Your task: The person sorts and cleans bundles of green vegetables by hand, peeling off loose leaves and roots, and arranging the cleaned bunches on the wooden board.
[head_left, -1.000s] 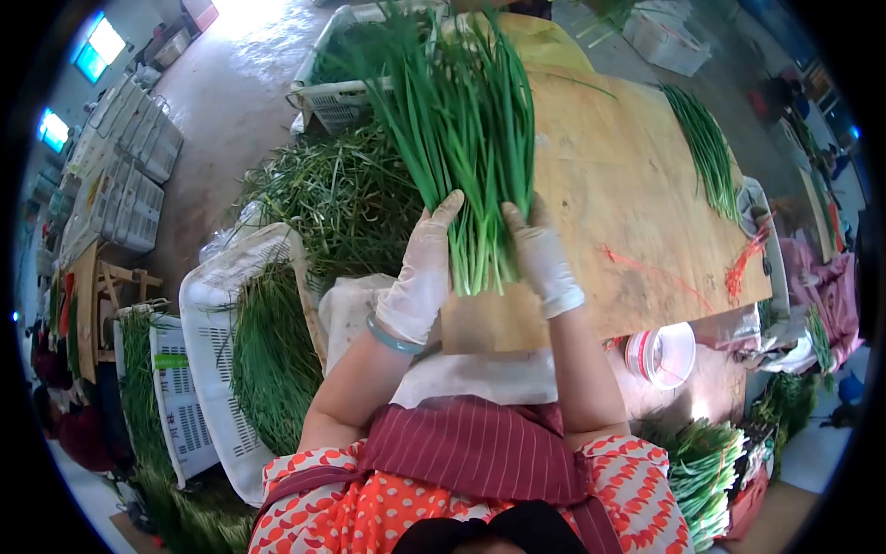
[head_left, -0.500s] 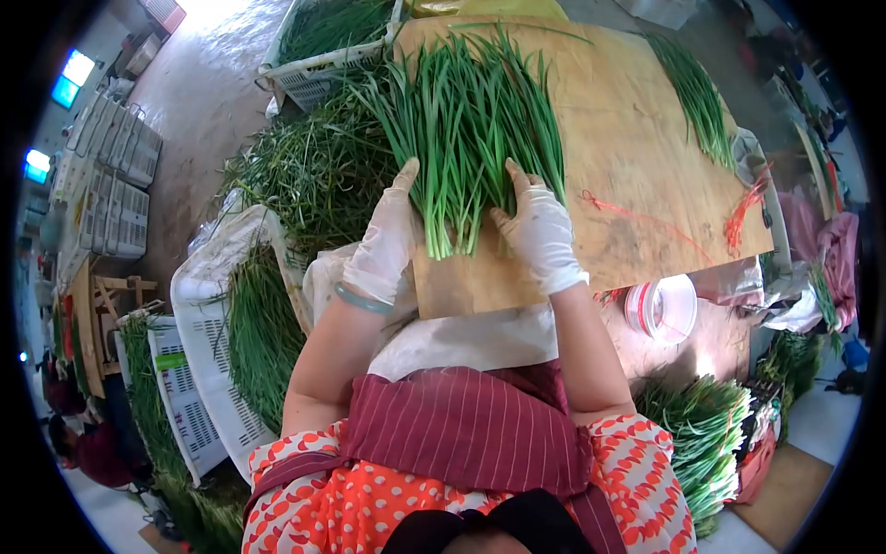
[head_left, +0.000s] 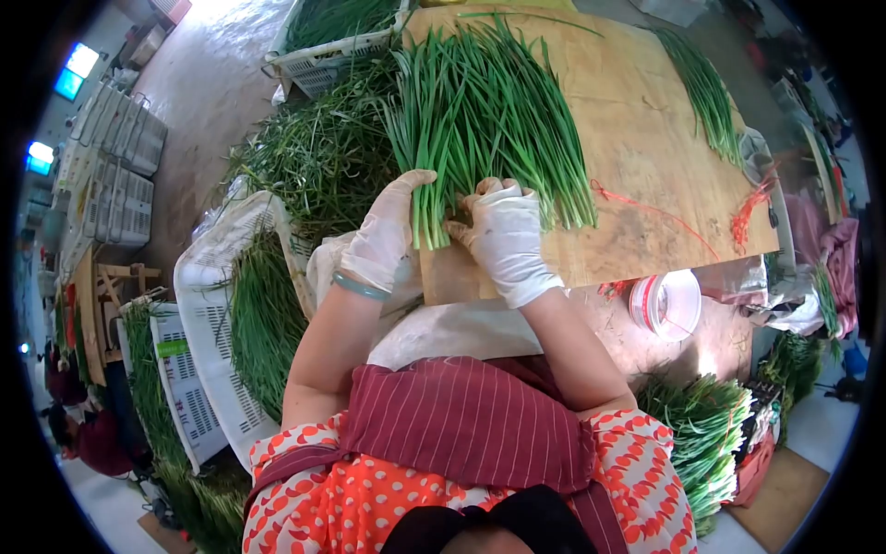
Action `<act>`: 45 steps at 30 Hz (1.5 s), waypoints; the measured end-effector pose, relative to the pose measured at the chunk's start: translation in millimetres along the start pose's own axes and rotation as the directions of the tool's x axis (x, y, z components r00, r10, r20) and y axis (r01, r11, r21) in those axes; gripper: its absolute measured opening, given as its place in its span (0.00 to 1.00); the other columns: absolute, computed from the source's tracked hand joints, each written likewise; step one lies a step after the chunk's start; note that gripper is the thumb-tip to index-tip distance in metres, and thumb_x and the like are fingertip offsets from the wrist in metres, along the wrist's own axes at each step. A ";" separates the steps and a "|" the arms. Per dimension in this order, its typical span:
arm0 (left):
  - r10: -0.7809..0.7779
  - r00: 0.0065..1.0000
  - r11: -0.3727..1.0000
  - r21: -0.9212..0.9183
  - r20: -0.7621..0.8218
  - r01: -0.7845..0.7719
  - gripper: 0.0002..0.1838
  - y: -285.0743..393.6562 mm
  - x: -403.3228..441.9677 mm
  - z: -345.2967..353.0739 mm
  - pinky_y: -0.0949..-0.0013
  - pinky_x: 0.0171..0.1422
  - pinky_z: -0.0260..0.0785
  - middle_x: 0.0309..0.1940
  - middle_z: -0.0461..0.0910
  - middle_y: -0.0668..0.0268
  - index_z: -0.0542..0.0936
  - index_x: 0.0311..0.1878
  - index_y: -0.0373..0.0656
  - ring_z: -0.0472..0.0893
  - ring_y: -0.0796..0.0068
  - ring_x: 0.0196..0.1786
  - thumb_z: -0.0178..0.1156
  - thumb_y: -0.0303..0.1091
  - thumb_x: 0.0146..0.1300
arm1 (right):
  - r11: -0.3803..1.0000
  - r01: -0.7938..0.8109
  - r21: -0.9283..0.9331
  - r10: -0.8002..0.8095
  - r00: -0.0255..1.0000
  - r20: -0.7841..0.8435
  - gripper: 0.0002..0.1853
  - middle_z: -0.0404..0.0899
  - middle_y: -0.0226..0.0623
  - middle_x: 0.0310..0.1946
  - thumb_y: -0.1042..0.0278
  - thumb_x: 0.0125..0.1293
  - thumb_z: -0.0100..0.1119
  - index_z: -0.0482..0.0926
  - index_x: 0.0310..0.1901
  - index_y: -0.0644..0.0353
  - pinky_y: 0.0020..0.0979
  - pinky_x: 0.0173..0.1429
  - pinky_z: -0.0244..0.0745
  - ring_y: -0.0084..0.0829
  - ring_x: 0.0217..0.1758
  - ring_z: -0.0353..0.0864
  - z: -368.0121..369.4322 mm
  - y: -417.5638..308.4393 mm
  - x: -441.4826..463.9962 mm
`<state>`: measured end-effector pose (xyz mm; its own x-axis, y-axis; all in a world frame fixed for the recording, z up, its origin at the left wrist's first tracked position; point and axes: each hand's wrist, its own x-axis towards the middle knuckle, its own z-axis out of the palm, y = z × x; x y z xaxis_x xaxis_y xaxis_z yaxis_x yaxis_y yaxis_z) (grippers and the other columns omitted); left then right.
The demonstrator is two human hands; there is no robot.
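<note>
Long green stalks (head_left: 489, 111) lie spread on a wooden board (head_left: 646, 185), pale ends toward me. My left hand (head_left: 388, 226), in a whitish glove, rests along the left edge of the stalks, its fingers partly beneath them and its thumb stretched over the pale ends. My right hand (head_left: 506, 231), also gloved, is bent over the lower middle of the stalks, with fingers curled among them; what its fingertips pinch is hidden. Between the hands a few stalk ends stand apart from the wider part on the right.
Loose greens (head_left: 318, 152) are heaped left of the board. White crates (head_left: 208, 305) of greens stand at the left. A smaller bunch (head_left: 706, 102) and red ties (head_left: 748, 217) lie on the board's right side. A clear tub (head_left: 666, 305) is below it.
The stalks have come down onto the board and spread wider, part of them shifting right. My right hand has moved left and curled its fingers among them; my left hand stays at the left edge.
</note>
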<state>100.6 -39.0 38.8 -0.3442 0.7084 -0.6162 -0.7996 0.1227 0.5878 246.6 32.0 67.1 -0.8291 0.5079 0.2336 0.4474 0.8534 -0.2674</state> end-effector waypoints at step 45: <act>0.035 0.997 0.992 -0.125 0.071 -0.026 0.10 10.1 -34.9 11.8 0.67 0.29 0.76 0.30 0.80 0.62 0.75 0.44 0.40 0.80 0.69 0.27 0.55 0.29 0.59 | 0.949 -0.179 0.260 0.212 0.972 -0.105 0.23 0.81 0.45 0.33 0.44 0.55 0.56 0.80 0.40 0.58 0.40 0.43 0.73 0.43 0.39 0.80 -46.4 54.9 11.1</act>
<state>110.4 -54.3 72.5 -0.3365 0.7598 -0.5563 -0.8456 0.0161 0.5335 277.5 89.9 98.4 -0.6753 0.6869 0.2685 0.4862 0.6884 -0.5383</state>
